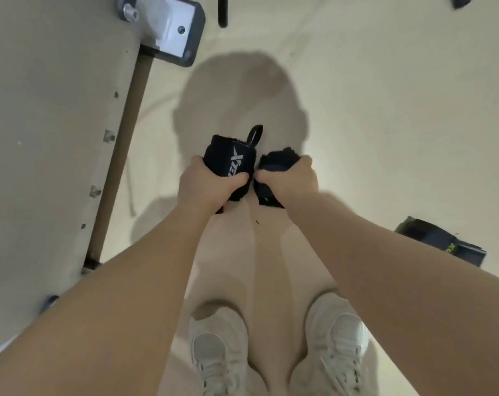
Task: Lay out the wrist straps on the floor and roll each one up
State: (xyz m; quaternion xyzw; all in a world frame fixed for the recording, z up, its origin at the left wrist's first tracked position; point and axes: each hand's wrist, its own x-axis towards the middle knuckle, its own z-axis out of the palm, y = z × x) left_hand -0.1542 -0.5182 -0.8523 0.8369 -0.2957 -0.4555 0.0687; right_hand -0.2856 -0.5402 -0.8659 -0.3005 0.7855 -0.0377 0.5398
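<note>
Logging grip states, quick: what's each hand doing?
Left hand: grips rolled strap.
Right hand: grips bunched strap.

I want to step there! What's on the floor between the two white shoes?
Nothing: the head view shows only bare beige floor between the left white mesh shoe and the right white mesh shoe.

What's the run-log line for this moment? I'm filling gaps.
left hand: grips rolled strap | right hand: grips bunched strap | neither on floor
</note>
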